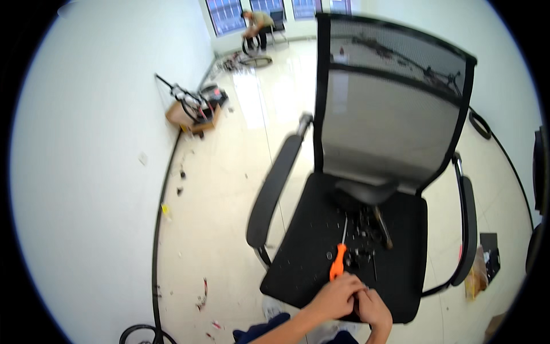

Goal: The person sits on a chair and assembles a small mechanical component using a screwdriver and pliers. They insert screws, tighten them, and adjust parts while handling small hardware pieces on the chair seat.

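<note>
my left hand (335,295) and right hand (373,308) meet at the front edge of the black office chair seat (309,252), fingers closed together around a small part too tiny to identify; whether both hands truly grip it i cannot tell. just beyond my left hand lies an orange-handled screwdriver (338,259), shaft pointing toward the mesh backrest (389,109). a scatter of small dark parts (366,241) rests loose on the seat, with a black saddle-shaped piece (366,192) behind them. judged from this spread, the work seems partway: many pieces lie unassembled. an open cardboard box (192,117) by the wall holds a bicycle frame; another person (255,26) works far off by the windows.
</note>
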